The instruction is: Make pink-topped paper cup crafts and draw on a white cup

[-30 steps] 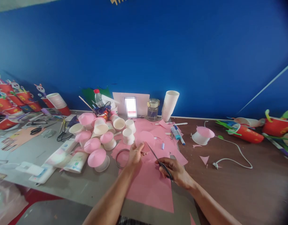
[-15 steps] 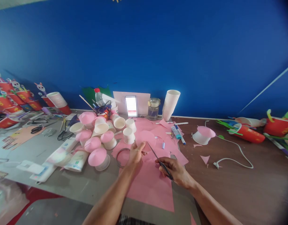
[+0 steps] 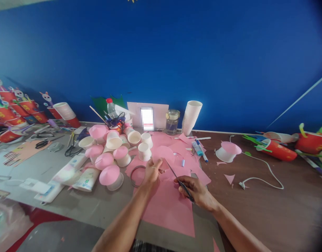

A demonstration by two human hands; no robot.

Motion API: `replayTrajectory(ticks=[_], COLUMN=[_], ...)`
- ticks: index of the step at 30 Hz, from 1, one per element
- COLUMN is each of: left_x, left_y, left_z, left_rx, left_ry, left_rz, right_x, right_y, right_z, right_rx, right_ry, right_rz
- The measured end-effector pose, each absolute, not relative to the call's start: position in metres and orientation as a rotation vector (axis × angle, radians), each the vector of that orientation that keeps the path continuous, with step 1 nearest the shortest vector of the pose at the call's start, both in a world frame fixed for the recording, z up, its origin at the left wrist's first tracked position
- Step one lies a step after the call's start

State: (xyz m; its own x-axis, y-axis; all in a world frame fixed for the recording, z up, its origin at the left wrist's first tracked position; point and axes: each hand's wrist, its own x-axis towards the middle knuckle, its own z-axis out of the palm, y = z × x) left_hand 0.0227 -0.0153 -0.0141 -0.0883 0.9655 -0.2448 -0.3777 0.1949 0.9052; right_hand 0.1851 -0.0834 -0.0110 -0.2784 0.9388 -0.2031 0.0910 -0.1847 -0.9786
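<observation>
Pink paper disc [image 3: 163, 154] sits pinched at its lower edge in the left hand [image 3: 152, 172]. One pair of scissors [image 3: 178, 181], gripped closed-fisted by the right hand [image 3: 196, 190], has its long axis pointing toward eleven o'clock, tip at the disc. One white cup stack [image 3: 191, 117] stands at one o'clock.

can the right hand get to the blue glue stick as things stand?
Probably not at once: the right hand is shut on the scissors. The path to the glue stick over the pink paper looks free.
</observation>
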Motion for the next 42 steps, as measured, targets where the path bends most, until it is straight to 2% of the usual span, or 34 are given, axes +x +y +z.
replayTrajectory(ticks=[14,34,42], left_x=[0.019,0.022,0.021], left_y=[-0.007,-0.016,-0.015], left_z=[-0.031,-0.015,-0.016], left_rx=[0.83,0.927,0.914], left_ry=[1.059,1.097,1.102], left_rz=[1.303,1.244,1.244], right_x=[0.186,0.187,0.189], right_y=[-0.083,-0.082,-0.081], right_z=[-0.01,-0.002,-0.013], right_rx=[-1.278,-1.216,-1.211], right_ry=[-1.381,-1.343,-1.358], right_rz=[1.553,1.6,1.582])
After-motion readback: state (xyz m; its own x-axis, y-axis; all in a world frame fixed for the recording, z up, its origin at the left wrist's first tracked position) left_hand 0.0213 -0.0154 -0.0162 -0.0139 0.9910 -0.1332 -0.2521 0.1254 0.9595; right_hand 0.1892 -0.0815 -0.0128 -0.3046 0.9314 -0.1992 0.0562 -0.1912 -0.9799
